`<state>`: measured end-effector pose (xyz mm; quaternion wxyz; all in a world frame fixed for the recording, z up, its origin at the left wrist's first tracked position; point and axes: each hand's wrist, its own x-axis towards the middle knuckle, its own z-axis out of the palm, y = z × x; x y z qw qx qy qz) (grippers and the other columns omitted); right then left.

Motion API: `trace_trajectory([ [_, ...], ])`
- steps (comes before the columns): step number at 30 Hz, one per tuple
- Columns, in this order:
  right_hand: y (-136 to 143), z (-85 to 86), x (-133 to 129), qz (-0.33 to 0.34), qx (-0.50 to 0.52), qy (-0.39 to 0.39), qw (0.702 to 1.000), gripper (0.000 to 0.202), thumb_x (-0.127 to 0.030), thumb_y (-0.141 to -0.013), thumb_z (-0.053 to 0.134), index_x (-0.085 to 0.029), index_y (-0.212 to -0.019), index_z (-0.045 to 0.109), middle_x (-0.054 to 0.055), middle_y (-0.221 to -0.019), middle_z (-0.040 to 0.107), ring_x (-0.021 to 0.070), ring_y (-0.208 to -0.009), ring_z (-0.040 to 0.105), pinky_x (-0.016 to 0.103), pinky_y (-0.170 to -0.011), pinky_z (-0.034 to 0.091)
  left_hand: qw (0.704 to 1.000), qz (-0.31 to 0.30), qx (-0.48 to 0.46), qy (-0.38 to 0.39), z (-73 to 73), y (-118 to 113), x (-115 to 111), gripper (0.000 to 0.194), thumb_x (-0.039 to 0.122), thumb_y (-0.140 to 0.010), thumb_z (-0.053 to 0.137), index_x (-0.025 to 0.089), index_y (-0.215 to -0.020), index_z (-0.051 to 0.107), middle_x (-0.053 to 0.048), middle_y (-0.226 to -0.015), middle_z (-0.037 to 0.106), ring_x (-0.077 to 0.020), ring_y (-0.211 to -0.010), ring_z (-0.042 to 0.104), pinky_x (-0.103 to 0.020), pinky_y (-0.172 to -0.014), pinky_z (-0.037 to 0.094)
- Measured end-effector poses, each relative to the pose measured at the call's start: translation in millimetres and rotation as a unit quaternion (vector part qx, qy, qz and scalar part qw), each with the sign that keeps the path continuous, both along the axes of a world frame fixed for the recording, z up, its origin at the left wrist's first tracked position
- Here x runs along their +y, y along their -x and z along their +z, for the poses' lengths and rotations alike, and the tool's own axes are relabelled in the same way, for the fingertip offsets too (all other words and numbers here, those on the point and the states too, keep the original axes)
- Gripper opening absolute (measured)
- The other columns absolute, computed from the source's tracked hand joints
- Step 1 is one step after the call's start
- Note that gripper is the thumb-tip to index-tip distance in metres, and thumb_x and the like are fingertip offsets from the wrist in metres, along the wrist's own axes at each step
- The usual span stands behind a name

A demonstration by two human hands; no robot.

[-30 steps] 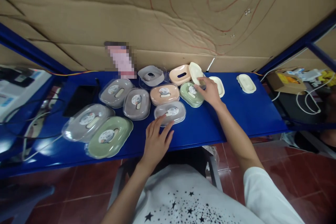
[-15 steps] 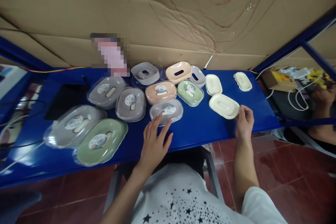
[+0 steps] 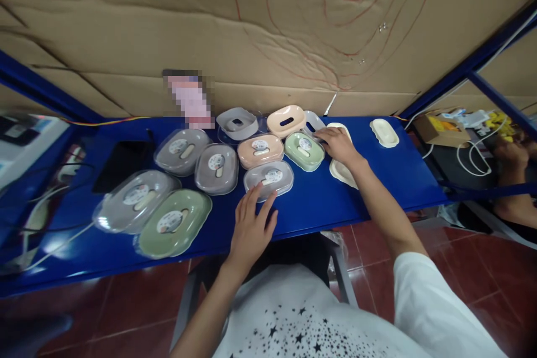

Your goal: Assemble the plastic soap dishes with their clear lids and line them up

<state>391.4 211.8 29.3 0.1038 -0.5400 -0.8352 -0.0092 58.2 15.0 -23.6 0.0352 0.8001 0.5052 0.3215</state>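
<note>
Near the tabletop's front edge, my spread left hand is touching one of seven labelled boxes; right hand's grip unclear.

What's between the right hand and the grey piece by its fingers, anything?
Nothing visible: the right hand is right at the near edge of the grey piece; the green box sits to one side.
</note>
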Motion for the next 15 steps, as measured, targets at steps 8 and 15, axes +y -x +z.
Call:
trace_trajectory([
  [8, -47, 11.7, -76, -0.042, 0.148, -0.116, 0.981, 0.035, -0.043, -0.107, 0.06, -0.026, -0.135, 0.073, 0.01, -0.133, 0.078, 0.0324, -0.126, 0.069, 0.053, -0.11, 0.053, 1.0, 0.008, -0.003, -0.01, 1.4, 0, -1, 0.052, 0.02, -0.103, 0.067, 0.023, -0.154, 0.056, -0.021, -0.165, 0.046, -0.0388, -0.154, 0.048, -0.058, -0.121, 0.045],
  [15, -85, -1.3, -176, -0.062, 0.193, -0.078, 0.976, 0.031, -0.037, -0.107, 0.061, -0.029, -0.135, 0.072, 0.01, -0.135, 0.076, 0.0296, -0.13, 0.07, 0.053, -0.114, 0.056, 0.999, -0.004, -0.023, -0.044, 4.0, 1, -3, 0.045, 0.016, -0.098, 0.073, 0.022, -0.142, 0.065, -0.022, -0.163, 0.046, -0.0402, -0.149, 0.051, -0.058, -0.12, 0.043],
])
